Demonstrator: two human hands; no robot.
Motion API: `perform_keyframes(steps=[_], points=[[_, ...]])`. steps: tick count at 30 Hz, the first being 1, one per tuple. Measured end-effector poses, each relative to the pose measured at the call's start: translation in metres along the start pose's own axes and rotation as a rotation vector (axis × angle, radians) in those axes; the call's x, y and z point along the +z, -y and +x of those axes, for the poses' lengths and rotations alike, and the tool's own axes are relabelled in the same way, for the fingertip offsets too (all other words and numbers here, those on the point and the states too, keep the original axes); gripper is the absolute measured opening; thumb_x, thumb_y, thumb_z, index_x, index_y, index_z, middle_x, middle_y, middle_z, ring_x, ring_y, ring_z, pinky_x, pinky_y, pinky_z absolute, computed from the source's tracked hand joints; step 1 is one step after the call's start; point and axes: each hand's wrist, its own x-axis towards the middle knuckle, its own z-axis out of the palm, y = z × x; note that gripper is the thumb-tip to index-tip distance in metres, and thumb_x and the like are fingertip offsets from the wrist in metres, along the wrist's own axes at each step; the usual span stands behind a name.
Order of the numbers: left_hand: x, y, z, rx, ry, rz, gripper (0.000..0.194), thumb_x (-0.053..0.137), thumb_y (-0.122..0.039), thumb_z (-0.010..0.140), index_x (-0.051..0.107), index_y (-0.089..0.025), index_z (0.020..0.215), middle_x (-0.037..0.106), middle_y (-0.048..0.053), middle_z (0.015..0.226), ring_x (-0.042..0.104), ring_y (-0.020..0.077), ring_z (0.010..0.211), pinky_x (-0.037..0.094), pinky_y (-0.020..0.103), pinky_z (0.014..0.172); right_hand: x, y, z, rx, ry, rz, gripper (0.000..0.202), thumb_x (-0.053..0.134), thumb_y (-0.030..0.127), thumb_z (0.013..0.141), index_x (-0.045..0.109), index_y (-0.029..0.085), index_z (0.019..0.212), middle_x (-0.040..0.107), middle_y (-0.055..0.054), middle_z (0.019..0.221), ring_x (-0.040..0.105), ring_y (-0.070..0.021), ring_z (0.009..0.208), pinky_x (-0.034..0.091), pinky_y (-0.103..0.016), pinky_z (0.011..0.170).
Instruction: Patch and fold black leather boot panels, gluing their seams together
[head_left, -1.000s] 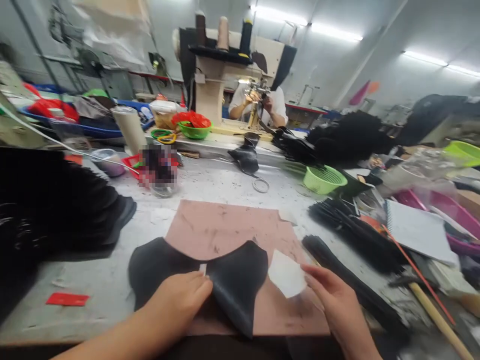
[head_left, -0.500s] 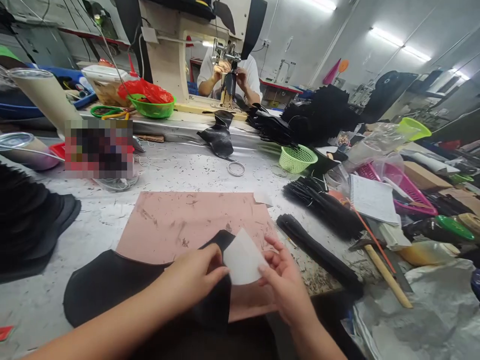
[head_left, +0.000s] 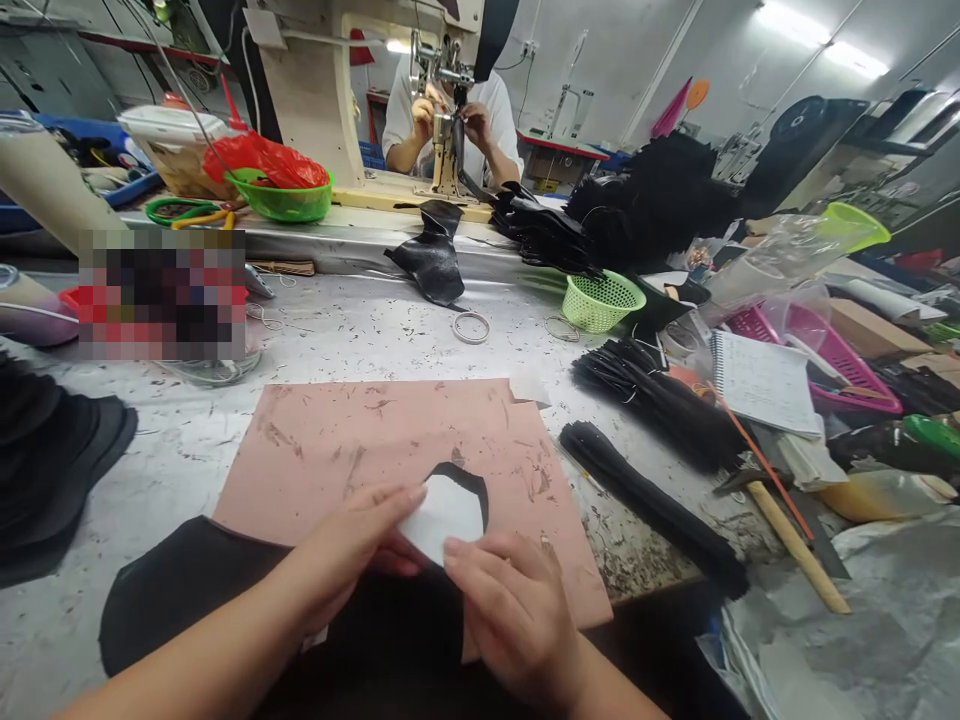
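Note:
A small white patch [head_left: 448,518] lies over the narrow end of a black cut piece of material [head_left: 187,585], with a dark margin showing around its far and right sides. My left hand [head_left: 364,535] grips the patch and the black piece at their left edge, thumb on top and fingers underneath. At the near right edge, the fingertips of my right hand [head_left: 517,605] are closed on the patch and the material. Beneath both hands is a pink board [head_left: 390,425] with dark scuffs. The wide part of the black piece stretches left under my left forearm.
Stacked black pieces [head_left: 60,450] stand at left. Rightward are a black bundle [head_left: 645,500], a hammer [head_left: 799,545], a notebook [head_left: 765,380] and a green basket [head_left: 602,302]. A tape ring [head_left: 471,327] lies behind the board. Beyond, a person [head_left: 450,130] works at a sewing machine [head_left: 307,110].
The white patch has come down onto the end of the black piece. My right hand has turned from loosely spread fingers to a closed grip, and my left hand has shifted slightly left.

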Motion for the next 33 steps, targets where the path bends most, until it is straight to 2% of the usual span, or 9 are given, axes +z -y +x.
perform_keyframes(steps=[2,4,7,10,12,14,17,22,33], points=[[-0.001,0.000,0.001,-0.025,-0.021,0.005,0.039,0.066,-0.047,0.059,0.058,-0.014,0.080,0.060,0.002,0.073,0.054,0.0118,0.065,0.043,0.020,0.056,0.000,-0.002,0.001,0.152,-0.020,0.048,0.033,0.059,0.020,0.074,0.054,0.022,0.106,0.060,-0.011,0.109,0.057,-0.0238,0.089,0.049,-0.039,0.075],[-0.002,0.002,0.004,-0.053,-0.042,0.029,0.038,0.067,-0.043,0.058,0.058,-0.014,0.079,0.060,0.002,0.075,0.053,0.0117,0.067,0.043,0.020,0.055,0.003,-0.004,0.001,0.465,-0.066,0.180,0.021,0.056,0.031,0.077,0.055,0.021,0.095,0.056,-0.012,0.111,0.059,-0.0224,0.084,0.050,-0.039,0.072],[-0.003,0.006,0.012,-0.080,-0.008,0.092,0.035,0.061,-0.044,0.062,0.056,-0.015,0.082,0.059,0.002,0.076,0.054,0.0124,0.068,0.044,0.021,0.057,0.009,-0.010,0.003,0.877,-0.035,0.482,0.012,0.053,0.031,0.078,0.049,0.020,0.083,0.060,-0.005,0.085,0.059,-0.0157,0.066,0.050,-0.029,0.057],[-0.006,0.011,0.021,-0.048,-0.026,0.319,0.033,0.054,-0.039,0.067,0.050,-0.017,0.091,0.054,-0.002,0.066,0.055,0.0143,0.059,0.044,0.026,0.056,0.011,-0.016,0.010,1.007,-0.010,0.589,0.012,0.055,0.028,0.074,0.049,0.020,0.080,0.058,-0.001,0.070,0.057,-0.0145,0.063,0.047,-0.025,0.054],[-0.010,0.013,0.026,0.059,-0.123,0.545,0.029,0.050,-0.034,0.070,0.044,-0.020,0.095,0.051,-0.004,0.065,0.056,0.0161,0.056,0.043,0.028,0.055,0.010,-0.020,0.014,1.005,0.024,0.526,0.012,0.055,0.026,0.074,0.054,0.018,0.082,0.061,-0.003,0.074,0.058,-0.0151,0.065,0.048,-0.026,0.058],[-0.013,0.014,0.029,0.180,-0.211,0.769,0.020,0.046,-0.030,0.072,0.041,-0.023,0.090,0.052,-0.003,0.067,0.056,0.0177,0.059,0.041,0.029,0.057,0.008,-0.023,0.017,0.951,0.076,0.427,0.013,0.054,0.025,0.076,0.059,0.017,0.085,0.063,-0.004,0.078,0.059,-0.0163,0.069,0.049,-0.028,0.063],[-0.015,0.014,0.029,0.248,-0.244,0.983,0.009,0.043,-0.026,0.074,0.036,-0.023,0.080,0.053,-0.002,0.064,0.055,0.0187,0.062,0.038,0.028,0.057,0.008,-0.026,0.017,0.825,0.092,0.284,0.014,0.053,0.022,0.078,0.063,0.018,0.087,0.065,-0.005,0.080,0.060,-0.0174,0.073,0.049,-0.029,0.067],[-0.013,0.014,0.029,0.241,-0.235,1.032,0.011,0.043,-0.026,0.075,0.033,-0.024,0.075,0.052,-0.003,0.062,0.054,0.0180,0.061,0.035,0.026,0.056,0.010,-0.027,0.015,0.716,0.074,0.199,0.016,0.051,0.017,0.079,0.065,0.018,0.088,0.066,-0.005,0.079,0.061,-0.0171,0.075,0.049,-0.028,0.068],[-0.011,0.015,0.034,0.223,-0.262,1.065,0.011,0.046,-0.022,0.073,0.035,-0.024,0.075,0.052,-0.003,0.063,0.053,0.0176,0.062,0.034,0.025,0.056,0.009,-0.027,0.014,0.640,0.071,0.140,0.016,0.051,0.016,0.081,0.065,0.017,0.088,0.064,-0.004,0.075,0.060,-0.0159,0.070,0.049,-0.027,0.063]])
